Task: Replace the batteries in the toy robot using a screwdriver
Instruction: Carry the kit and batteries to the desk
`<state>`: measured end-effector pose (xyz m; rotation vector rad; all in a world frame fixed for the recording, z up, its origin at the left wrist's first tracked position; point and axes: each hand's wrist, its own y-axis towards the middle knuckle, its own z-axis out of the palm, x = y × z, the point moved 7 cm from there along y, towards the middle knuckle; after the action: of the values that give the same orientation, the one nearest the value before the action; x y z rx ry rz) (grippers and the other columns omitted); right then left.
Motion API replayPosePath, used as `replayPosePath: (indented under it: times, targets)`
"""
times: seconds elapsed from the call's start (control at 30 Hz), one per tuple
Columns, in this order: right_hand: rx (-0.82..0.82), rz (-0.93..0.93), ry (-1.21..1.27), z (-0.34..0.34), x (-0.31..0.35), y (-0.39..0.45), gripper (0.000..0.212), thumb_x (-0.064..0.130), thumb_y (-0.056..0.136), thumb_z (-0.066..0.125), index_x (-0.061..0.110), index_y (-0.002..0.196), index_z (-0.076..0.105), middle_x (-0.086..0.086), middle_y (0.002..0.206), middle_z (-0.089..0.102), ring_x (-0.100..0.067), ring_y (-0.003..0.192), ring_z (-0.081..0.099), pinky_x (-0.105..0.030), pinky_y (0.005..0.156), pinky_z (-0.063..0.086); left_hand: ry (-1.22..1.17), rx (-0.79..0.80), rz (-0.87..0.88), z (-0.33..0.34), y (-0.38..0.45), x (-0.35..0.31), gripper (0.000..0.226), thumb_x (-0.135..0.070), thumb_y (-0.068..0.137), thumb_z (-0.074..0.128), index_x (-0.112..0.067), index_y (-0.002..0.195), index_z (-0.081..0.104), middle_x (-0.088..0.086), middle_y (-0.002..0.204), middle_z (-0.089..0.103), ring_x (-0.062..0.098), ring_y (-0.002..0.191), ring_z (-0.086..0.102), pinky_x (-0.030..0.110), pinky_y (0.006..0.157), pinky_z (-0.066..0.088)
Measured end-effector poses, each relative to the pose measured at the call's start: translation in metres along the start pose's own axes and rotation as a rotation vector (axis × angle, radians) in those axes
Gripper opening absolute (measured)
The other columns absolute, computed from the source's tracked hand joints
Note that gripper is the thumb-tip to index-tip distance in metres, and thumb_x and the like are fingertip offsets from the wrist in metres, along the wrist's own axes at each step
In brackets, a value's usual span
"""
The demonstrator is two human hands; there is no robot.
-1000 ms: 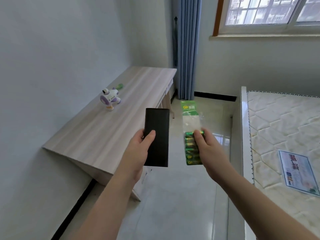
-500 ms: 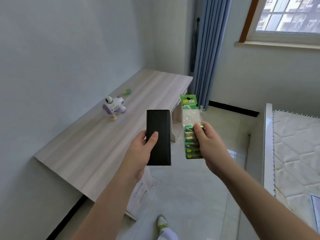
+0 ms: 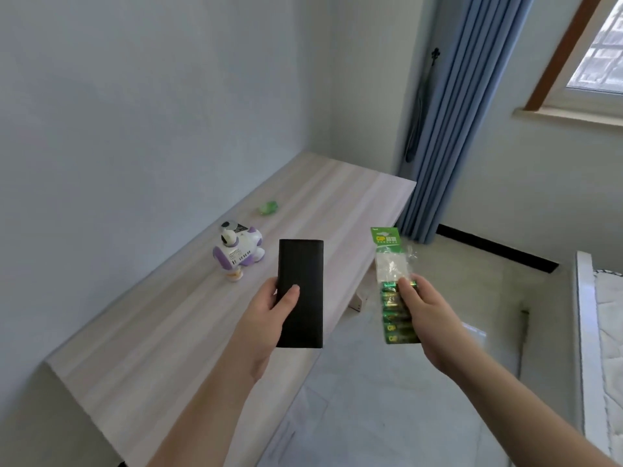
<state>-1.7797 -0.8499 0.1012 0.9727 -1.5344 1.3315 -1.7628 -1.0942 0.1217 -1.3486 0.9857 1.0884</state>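
Our left hand (image 3: 269, 311) grips a flat, matte black rectangular case (image 3: 300, 293), thumb across its face; our right hand (image 3: 426, 310) pinches a crinkly clear battery pack (image 3: 394, 298). The glossy white-and-purple plastic toy robot (image 3: 238, 251) lies on the pale woodgrain table (image 3: 161, 332).

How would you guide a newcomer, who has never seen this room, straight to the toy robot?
Find the long pale wooden desk against the left wall. Near its middle, close to the wall, sits the toy robot, white with purple parts. The only other thing on the desk is a small green object farther back, so the robot is the larger, white one.
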Motion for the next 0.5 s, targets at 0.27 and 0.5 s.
replayPosePath:
  times: [0.27, 0.5]
  targets:
    - [0.154, 0.021, -0.019, 0.032, 0.006, 0.105, 0.018, 0.035, 0.100, 0.046, 0.024, 0.095, 0.060, 0.001, 0.072, 0.061, -0.017, 0.066, 0.060, -0.035, 0.062, 0.051, -0.049, -0.128, -0.131, 0.008, 0.083, 0.030, 0.017, -0.026, 0.097, 0.056, -0.020, 0.111, 0.062, 0.000, 0.108, 0.072, 0.015, 0.100, 0.068, 0.029, 0.082, 0.054]
    - [0.389, 0.055, -0.090, 0.059, 0.014, 0.184, 0.022, 0.040, 0.100, 0.044, 0.022, 0.098, 0.058, -0.004, 0.080, 0.060, -0.020, 0.072, 0.059, -0.041, 0.068, 0.052, -0.043, -0.307, -0.211, 0.019, 0.137, 0.045, 0.024, -0.033, 0.095, 0.057, -0.022, 0.117, 0.060, -0.001, 0.111, 0.070, 0.016, 0.100, 0.067, 0.030, 0.081, 0.054]
